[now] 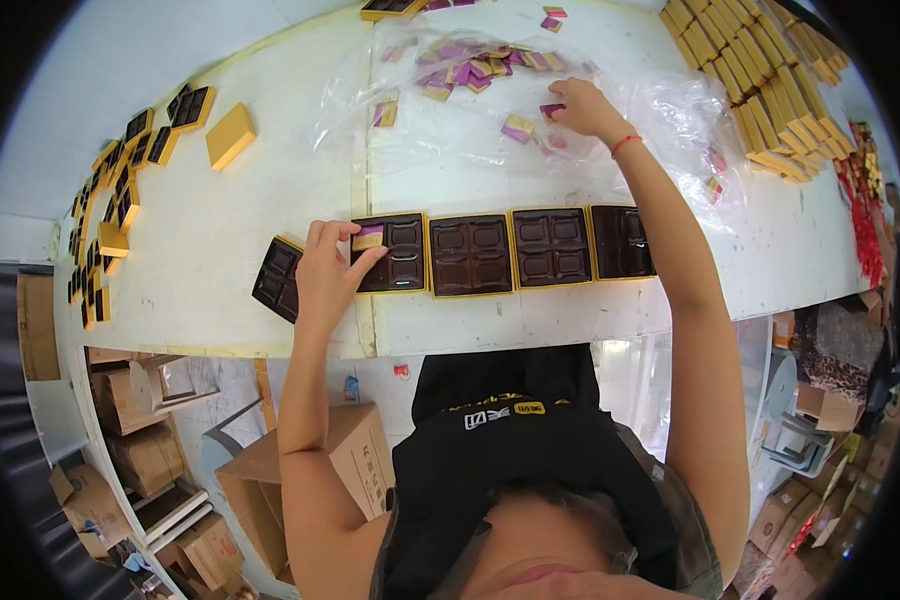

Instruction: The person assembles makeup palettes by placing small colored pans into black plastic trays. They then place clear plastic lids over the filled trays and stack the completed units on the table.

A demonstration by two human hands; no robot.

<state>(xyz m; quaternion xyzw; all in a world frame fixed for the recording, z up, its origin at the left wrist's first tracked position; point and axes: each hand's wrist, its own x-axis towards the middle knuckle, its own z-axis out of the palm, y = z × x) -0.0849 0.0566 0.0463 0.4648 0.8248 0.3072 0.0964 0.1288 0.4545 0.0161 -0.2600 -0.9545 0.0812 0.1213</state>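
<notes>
Clamping one candy (368,239) with left hand (327,265) in one of five trays (470,256) along table's (290,190) near edge; touching another candy (549,111) with right hand (586,108), cannot tell whether clamped.

Trays (472,255) dark brown, gold-edged; small pieces (518,127) purple and gold; tabletop (270,190) white; wristband (626,144) red.

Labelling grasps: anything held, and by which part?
Left hand: small rectangular purple-and-gold piece, by its edges. Right hand: small purple piece at fingertips; hold unclear.

The white table (280,185) bears gold-edged black trays (470,254), clear plastic (665,105) and gold boxes (770,90).
</notes>
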